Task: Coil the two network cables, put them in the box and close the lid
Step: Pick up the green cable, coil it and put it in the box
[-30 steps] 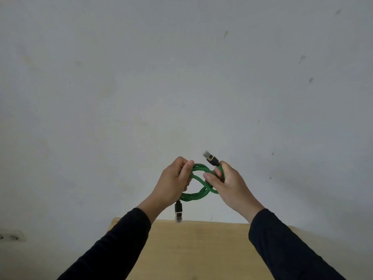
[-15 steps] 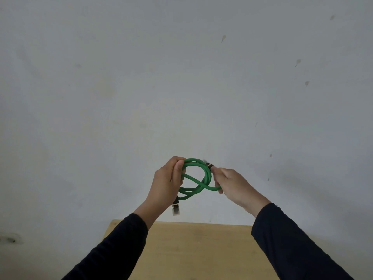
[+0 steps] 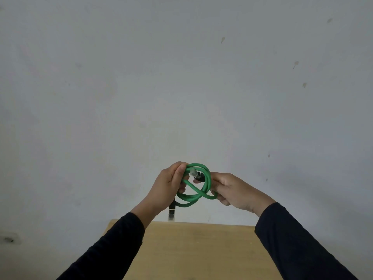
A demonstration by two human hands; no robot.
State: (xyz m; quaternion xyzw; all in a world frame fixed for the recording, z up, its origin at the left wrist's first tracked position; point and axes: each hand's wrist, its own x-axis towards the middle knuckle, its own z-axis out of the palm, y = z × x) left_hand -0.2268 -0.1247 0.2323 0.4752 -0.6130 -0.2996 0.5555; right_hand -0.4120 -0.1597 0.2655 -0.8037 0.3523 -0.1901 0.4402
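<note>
A green network cable (image 3: 198,194) is wound into a small coil that I hold up in front of the wall, above the far edge of the table. My left hand (image 3: 168,188) grips the coil's left side. My right hand (image 3: 232,189) grips the right side and pokes one black plug with a clear tip (image 3: 196,174) through the middle of the loops. The other black plug (image 3: 172,209) dangles below my left hand. No second cable and no box are in view.
A light wooden table (image 3: 201,249) fills the bottom middle of the view, its far edge against a plain grey-white wall (image 3: 181,87). A wall socket (image 3: 9,239) sits low on the left.
The free plug, which stuck up above my right hand, has been turned and pushed into the middle of the coil. Both hands stayed at about the same height.
</note>
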